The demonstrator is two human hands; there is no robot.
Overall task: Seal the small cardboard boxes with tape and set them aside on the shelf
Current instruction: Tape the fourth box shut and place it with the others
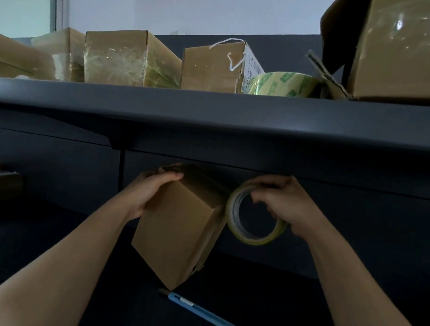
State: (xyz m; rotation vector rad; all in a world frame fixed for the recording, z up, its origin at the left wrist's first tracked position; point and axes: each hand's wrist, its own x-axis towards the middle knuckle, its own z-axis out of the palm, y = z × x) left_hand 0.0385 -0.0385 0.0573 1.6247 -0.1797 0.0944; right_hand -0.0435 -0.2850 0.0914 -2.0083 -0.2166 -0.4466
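Head view: left hand (152, 191) grips small cardboard box (177, 232) at upper left edge, fingers curled over top. Box tilted, flaps closed, contents hidden. Tape roll (253, 217) just beside box's right face. Right hand (282, 204) clasps roll, thumb through core. Shelf (213, 108) overhead holds taped box (129, 58), string-tied box (216, 67), green-printed roll (284, 83), large carton (408, 49), contents unseen. Shelf edge overhangs hands. Blue cutter (204, 313) lies on dark desk near box's lower corner.
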